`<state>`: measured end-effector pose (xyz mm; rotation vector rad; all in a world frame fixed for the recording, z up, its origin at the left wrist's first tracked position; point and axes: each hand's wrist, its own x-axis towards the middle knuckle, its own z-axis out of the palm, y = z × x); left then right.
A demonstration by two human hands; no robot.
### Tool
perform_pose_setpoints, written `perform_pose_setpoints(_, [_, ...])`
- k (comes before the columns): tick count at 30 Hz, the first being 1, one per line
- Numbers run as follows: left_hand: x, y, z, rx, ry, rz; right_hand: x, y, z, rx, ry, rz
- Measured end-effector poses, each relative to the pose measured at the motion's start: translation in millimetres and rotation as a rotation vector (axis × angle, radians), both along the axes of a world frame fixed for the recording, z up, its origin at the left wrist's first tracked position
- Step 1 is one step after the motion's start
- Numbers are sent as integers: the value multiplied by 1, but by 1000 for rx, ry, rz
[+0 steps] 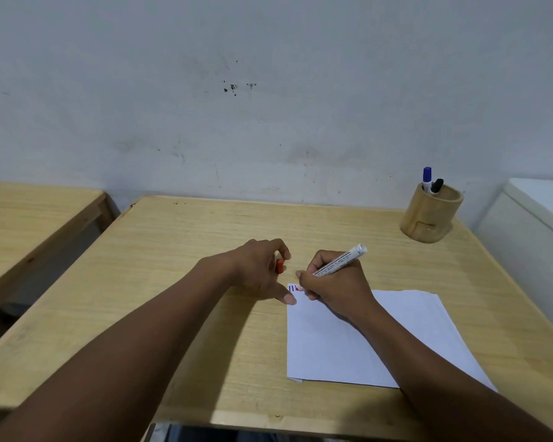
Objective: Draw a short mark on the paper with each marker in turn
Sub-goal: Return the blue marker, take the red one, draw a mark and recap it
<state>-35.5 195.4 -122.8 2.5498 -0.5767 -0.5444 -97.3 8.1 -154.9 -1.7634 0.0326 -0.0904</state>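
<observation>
A white sheet of paper (364, 339) lies on the wooden table (179, 250), right of centre. My right hand (332, 285) grips a white marker (342, 260) with its tip down at the paper's top left corner, where short blue marks (290, 287) and a red mark (297, 288) show. My left hand (259, 269) rests beside that corner, its thumb touching the paper's edge, and holds a red cap (279, 266) between the fingers. A wooden holder (430, 215) at the back right holds a blue-capped marker (427, 178) and a black-capped marker (436, 186).
A second wooden table (29, 218) stands to the left with a gap between. A white cabinet or appliance (530, 231) stands close to the table's right edge. A grey-white wall rises right behind the table.
</observation>
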Motion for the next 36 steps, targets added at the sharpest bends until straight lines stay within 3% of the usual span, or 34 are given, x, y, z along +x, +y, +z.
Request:
perform_pose_setpoints(7, [4,9,2,-173,65,68,5,-7,20,214,101,-180])
perform_pose_setpoints(12, [14,9,2,-276,-64,118,15,-27,51,467,122,-297])
perform_pose_setpoints(17, [24,-14,39,-743,18,233,23,-66,104,539,80,-105])
perform_pose_setpoints(22, [38,-70,78,-1122,245,273,25,-100,141,553,27,-162])
perform_pose_setpoints(28, [44,-136,96,-1231,392,233,33,-123,150,553,-49,-194])
perform_pose_setpoints(36, [58,-171,102,-1269,411,188,44,-149,153,596,-101,-210])
